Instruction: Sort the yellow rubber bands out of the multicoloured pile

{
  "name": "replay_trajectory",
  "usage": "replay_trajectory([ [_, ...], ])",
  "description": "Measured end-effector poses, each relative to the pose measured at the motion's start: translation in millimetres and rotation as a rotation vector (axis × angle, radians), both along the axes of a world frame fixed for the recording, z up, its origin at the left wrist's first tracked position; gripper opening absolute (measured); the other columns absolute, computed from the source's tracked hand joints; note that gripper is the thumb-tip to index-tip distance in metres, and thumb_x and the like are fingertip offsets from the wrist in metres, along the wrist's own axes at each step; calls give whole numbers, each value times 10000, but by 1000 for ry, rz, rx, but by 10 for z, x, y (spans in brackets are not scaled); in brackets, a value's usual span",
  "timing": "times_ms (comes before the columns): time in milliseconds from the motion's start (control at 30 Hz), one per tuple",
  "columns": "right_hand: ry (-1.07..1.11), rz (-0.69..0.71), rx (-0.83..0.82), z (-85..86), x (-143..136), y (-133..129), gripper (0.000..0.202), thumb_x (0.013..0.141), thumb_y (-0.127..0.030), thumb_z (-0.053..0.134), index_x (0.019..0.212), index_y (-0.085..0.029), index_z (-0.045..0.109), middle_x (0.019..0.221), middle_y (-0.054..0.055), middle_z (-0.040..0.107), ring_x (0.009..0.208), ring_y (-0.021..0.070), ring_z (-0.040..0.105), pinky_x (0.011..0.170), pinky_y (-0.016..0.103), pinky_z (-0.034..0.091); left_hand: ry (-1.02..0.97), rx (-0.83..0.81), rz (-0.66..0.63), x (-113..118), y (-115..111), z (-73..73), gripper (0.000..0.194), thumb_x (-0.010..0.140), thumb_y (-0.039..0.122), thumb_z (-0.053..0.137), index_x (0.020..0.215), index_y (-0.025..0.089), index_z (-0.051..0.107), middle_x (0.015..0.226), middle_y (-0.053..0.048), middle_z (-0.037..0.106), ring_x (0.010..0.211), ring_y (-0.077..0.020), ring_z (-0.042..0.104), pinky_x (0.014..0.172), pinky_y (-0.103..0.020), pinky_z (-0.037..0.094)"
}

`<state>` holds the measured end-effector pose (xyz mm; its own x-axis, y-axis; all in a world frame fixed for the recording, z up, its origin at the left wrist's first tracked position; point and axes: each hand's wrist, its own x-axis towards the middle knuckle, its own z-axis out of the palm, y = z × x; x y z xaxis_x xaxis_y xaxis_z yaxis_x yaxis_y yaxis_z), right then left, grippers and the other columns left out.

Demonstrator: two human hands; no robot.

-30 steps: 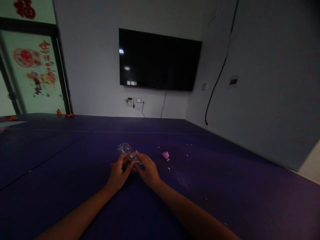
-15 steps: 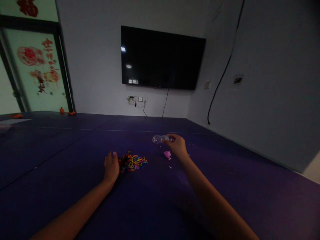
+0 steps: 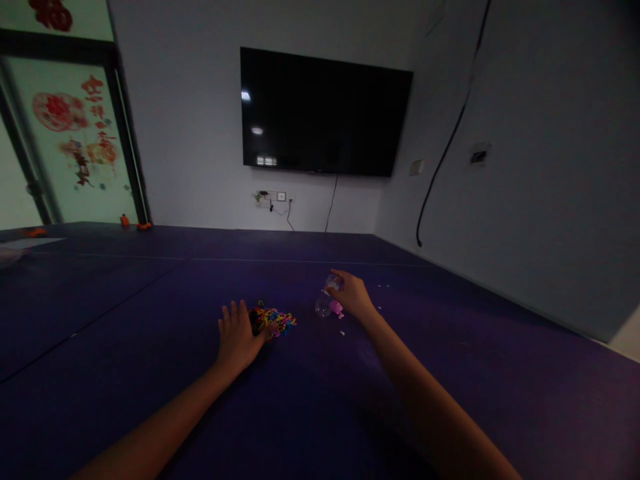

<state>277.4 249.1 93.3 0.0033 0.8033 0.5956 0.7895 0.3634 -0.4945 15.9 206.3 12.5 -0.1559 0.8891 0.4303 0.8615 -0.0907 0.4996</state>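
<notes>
My left hand [image 3: 240, 338] rests at the left side of a pile of small multicoloured bands [image 3: 280, 321], fingers spread and thumb touching the pile's near edge. Between the thumb and fingers of my right hand [image 3: 351, 293] is a small clear bottle [image 3: 323, 306], its rounded end tilted down to the left. Beside that end lies a small pink piece [image 3: 337, 308], partly behind the bottle. All of this is on or just above a dark purple surface [image 3: 300, 413].
Small white scraps [image 3: 343, 333] lie near my right hand. Orange objects [image 3: 144, 227] stand at the far left edge. A black television [image 3: 325, 113] hangs on the wall, and a dark cable [image 3: 443, 160] runs down the right wall.
The bottle has swung from nearly level to a downward tilt, its rounded end now by the pink piece. My left hand has shifted right, with its fingers spread and thumb over the bands.
</notes>
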Motion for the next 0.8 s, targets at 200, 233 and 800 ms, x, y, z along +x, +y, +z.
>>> replay_trajectory([
  [200,-137,-3,-7,-112,-27,40,491,760,-176,546,1249,-149,523,1121,116,624,1029,221,579,877,314,429,105,-57,-14,-25,3,-89,1150,568,813,453,1356,-9,296,1412,-342,241,1318,-489,137,988,-613,216],
  [233,-148,-11,-3,-129,-39,41,497,773,-186,538,1267,-147,505,1118,123,621,1032,225,575,876,321,429,132,-66,-24,-30,9,-89,1160,564,818,450,1363,-6,283,1415,-338,239,1320,-484,139,990,-605,220],
  [800,70,159,197,-443,-758,-227,343,819,-89,366,1032,-115,634,996,119,652,959,181,597,888,321,447,252,-78,-129,408,547,-95,909,725,674,430,1358,36,295,1404,-261,342,1326,-397,233,1042,-508,202],
])
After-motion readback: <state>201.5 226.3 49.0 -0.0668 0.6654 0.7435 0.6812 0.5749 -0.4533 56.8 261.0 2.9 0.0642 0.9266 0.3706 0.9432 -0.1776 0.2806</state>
